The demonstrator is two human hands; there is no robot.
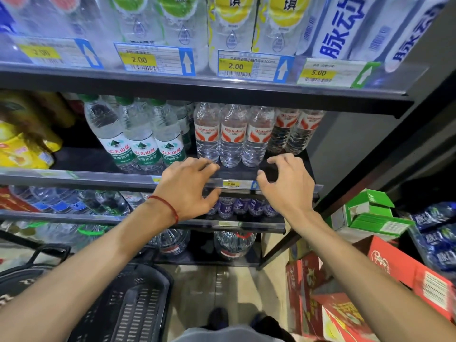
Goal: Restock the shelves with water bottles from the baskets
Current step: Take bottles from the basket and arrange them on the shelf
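Both grips are loose and hold nothing, left hand (187, 186) and right hand (283, 185) at the dark metal shelf (98, 179) before the clear red-labelled water bottles (233, 137); placing seems done; next, probably reach down to the black slatted plastic basket (133, 304).

Red-label Wahaha water bottles (233, 137) upright, row on middle shelf (81, 157), right part. Green-cap water bottles (138, 134) upright just left. Black plastic basket (128, 304) on floor below.
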